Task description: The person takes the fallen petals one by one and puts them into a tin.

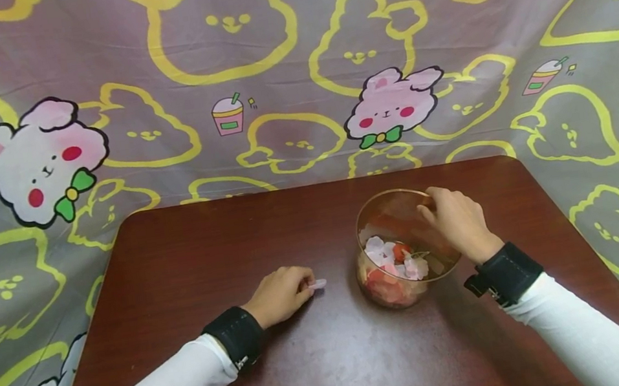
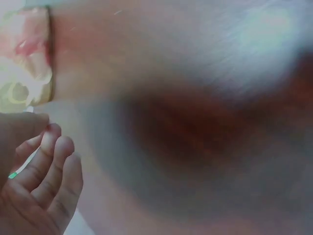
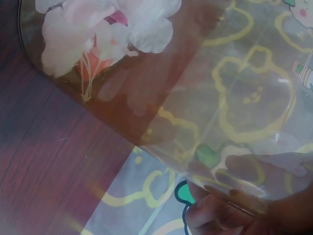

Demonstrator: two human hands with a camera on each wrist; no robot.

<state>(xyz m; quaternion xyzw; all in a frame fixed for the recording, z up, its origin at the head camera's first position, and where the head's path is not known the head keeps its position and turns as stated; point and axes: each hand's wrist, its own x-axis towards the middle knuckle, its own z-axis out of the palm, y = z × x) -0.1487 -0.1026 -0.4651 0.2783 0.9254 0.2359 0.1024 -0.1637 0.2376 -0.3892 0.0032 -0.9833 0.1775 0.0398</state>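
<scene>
A clear glass jar (image 1: 405,252) leans on the dark wooden table (image 1: 187,248), with several pink, white and red petals (image 1: 395,260) inside. My right hand (image 1: 456,219) grips its rim at the far right; through the glass (image 3: 234,98) in the right wrist view I see the fingers (image 3: 220,210) curled on the rim and the petals (image 3: 98,34). My left hand (image 1: 282,294) rests on the table left of the jar, fingers curled, pinching a small pale pink petal (image 1: 318,284). In the left wrist view the curled fingers (image 2: 44,171) show, and the jar (image 2: 27,58) is blurred.
A grey cloth (image 1: 269,61) printed with yellow outlines and pink bunnies hangs behind and around the table. The table's edges run close at the right (image 1: 571,217) and the left (image 1: 96,312).
</scene>
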